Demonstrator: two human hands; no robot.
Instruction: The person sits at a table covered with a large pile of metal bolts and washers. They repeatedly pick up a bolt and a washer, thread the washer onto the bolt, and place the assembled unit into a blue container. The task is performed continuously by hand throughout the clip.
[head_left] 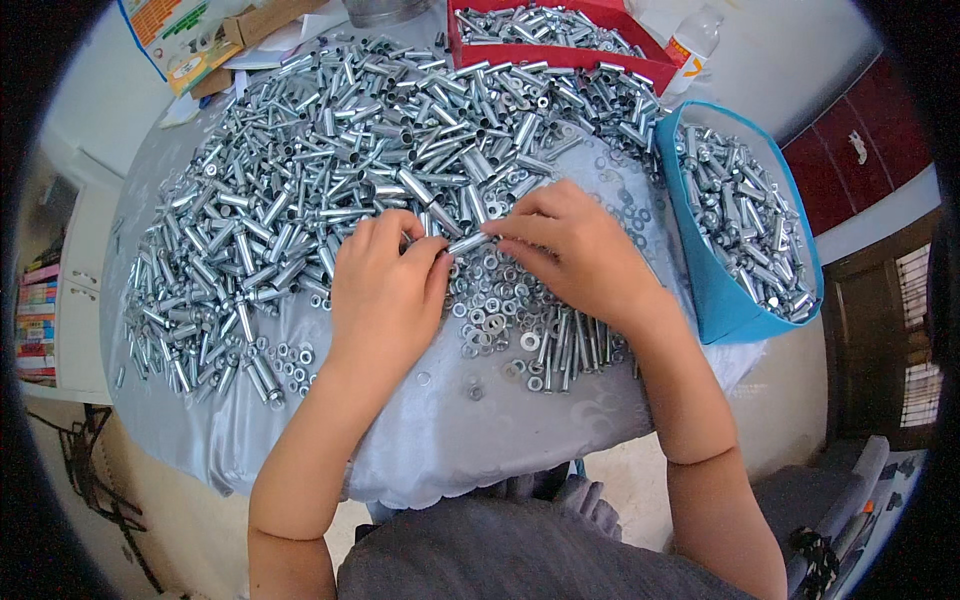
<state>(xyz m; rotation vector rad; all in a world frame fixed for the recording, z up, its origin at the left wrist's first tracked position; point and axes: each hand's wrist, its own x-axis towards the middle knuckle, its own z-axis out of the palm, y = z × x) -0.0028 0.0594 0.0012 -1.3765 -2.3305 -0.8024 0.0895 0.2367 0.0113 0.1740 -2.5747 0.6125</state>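
Between my two hands, above the middle of the table, is a silver metal sleeve anchor [468, 243], lying nearly level. My left hand [388, 275] pinches its left end between thumb and fingers. The fingertips of my right hand [565, 245] close on its right end. Behind the hands spreads a large heap of loose metal sleeves [370, 120]. Small nuts and washers [490, 305] lie just below the held piece. Near my right wrist, several long bolts [575, 350] sit side by side.
A blue fabric bin [702, 260] full of assembled anchors stands at the right. At the back is a red box [640, 62] of metal parts, beside a clear plastic bottle [693, 48]. Finished-looking anchors [190, 350] lie at the left. A pale satin cloth [430, 440] covers the table.
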